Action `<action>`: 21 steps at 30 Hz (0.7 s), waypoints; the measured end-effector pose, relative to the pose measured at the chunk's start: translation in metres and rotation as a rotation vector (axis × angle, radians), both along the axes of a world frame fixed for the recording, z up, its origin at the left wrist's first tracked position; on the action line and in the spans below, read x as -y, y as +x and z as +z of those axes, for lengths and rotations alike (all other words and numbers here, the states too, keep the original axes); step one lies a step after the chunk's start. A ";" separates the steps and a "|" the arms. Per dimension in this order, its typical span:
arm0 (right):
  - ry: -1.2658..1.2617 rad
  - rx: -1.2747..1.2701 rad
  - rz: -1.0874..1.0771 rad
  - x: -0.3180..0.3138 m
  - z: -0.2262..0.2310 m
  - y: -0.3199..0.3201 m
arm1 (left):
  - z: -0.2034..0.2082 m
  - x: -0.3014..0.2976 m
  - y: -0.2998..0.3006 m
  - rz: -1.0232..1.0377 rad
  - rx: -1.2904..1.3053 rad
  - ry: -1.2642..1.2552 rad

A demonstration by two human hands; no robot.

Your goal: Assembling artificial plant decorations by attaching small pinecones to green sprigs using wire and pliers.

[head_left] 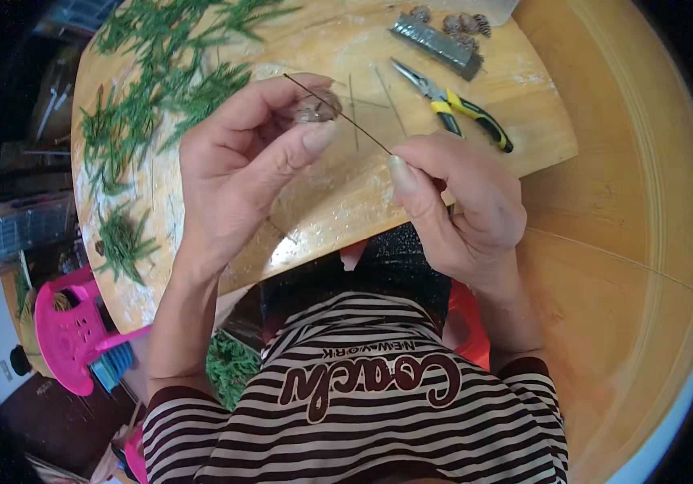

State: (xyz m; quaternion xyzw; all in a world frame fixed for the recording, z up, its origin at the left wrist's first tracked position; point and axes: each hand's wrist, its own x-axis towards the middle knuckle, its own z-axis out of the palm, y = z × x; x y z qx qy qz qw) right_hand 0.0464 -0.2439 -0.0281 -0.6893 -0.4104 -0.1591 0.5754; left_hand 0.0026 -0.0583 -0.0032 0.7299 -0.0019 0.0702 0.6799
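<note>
My left hand (233,161) is closed on a small brown pine cone (314,110), pinched between thumb and fingers above the table. Across the cone runs a thin dark wire (365,132), slanting down to the right. Its lower end sits between the thumb and forefinger of my right hand (469,198), whose other fingers are curled in. Whether the wire is fixed to the cone, I cannot tell. Beyond my right hand lie long-nosed pliers (485,123) with yellow and black handles, their jaws pointing to the upper left.
Green artificial sprigs (149,105) spread over the left of the wooden table (330,202). A wrapped dark-grey bundle (437,47) and several pine cones (467,26) lie at the far right. Loose thin wires (391,101) are scattered mid-table. A pink plastic chair (68,331) stands at the left.
</note>
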 end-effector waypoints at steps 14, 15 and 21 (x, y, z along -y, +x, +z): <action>-0.153 -0.049 0.044 -0.002 0.004 -0.023 | -0.011 0.001 -0.027 0.014 0.124 0.081; -0.153 -0.062 0.040 -0.002 0.005 -0.024 | -0.011 0.002 -0.027 0.013 0.132 0.107; -0.157 -0.093 0.009 0.000 0.003 -0.027 | -0.017 0.003 -0.027 -0.001 0.238 0.245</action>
